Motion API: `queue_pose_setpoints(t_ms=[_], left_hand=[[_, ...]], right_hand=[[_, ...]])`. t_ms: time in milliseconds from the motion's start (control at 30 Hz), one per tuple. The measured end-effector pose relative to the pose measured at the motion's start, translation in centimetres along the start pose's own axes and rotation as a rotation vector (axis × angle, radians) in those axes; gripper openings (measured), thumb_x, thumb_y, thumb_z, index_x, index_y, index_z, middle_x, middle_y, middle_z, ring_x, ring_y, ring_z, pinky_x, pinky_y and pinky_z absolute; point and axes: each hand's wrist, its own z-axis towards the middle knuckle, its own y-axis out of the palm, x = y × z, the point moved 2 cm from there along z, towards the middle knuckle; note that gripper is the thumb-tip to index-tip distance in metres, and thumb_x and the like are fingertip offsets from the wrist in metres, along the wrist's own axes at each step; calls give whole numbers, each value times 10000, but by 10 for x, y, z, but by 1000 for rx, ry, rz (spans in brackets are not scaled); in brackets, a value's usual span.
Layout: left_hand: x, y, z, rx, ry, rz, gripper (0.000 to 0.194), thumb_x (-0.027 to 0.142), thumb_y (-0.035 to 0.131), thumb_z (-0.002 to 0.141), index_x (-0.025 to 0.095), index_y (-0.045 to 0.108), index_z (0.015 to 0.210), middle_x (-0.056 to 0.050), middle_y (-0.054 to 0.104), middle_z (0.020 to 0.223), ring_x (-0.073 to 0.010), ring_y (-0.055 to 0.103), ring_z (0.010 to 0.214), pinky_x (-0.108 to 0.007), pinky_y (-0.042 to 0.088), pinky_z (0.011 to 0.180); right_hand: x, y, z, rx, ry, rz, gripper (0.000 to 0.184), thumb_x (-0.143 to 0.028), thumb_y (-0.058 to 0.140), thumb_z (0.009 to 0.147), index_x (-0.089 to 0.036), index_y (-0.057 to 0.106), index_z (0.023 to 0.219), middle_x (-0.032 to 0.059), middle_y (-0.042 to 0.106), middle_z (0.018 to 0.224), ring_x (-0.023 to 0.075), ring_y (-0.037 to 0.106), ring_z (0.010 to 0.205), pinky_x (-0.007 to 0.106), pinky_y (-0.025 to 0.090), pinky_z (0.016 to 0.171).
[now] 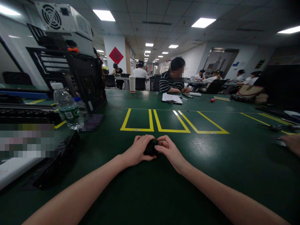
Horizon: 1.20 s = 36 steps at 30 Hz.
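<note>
Both my hands rest on the dark green table, close together just below the yellow taped boxes. My left hand is curled around a small black object. My right hand pinches the same object from the other side with thumb and fingers. The object is mostly hidden by my fingers, so I cannot make out what it is.
An open black computer case with a power supply on top stands at the left, with a water bottle beside it. A seated person writes across the table near papers. Another person's hand shows at the right edge.
</note>
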Motion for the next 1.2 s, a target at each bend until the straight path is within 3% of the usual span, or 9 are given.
queue_pose_setpoints(t_ms=[100,200,500,733,933,1200], left_hand=[[-6,6,0,42,7,12,566,307,645,661,217,322,1117,-55,463,1076,-219,443,978,-369,273,865],[-9,9,0,53,11,12,574,309,647,661,222,314,1120,-50,466,1076,-217,448,971,-371,273,865],[8,-6,-1,-15,7,4,515,305,593,720,215,307,1138,-62,454,1088,-218,442,993,-372,306,858],[6,-2,1,13,-21,-3,597,317,638,678,222,298,1159,-68,449,1119,-232,431,1035,-397,292,882],[4,0,2,18,-48,-3,492,293,624,688,213,363,1097,-53,477,1083,-214,453,1004,-376,310,869],[-6,13,3,83,-73,62,594,272,676,612,215,350,1105,-50,492,1078,-241,441,999,-403,280,863]], right_hand=[[-1,-2,0,-10,31,-9,272,-332,569,684,-205,466,902,-3,547,776,147,526,751,303,409,675],[-4,-2,-2,-35,24,-12,286,-327,593,670,-203,496,909,17,565,885,160,532,858,326,409,761],[-3,6,3,-64,58,19,295,-300,618,647,-186,552,911,34,591,954,182,535,942,358,404,836],[-3,6,0,-35,76,11,340,-307,604,664,-209,533,982,29,580,1007,182,517,980,366,388,857],[2,6,1,-66,-8,-34,280,-318,584,686,-197,538,934,22,584,945,177,538,919,349,418,808],[-3,10,-4,-71,-107,-56,226,-332,524,736,-202,536,920,12,580,892,160,549,869,314,438,775]])
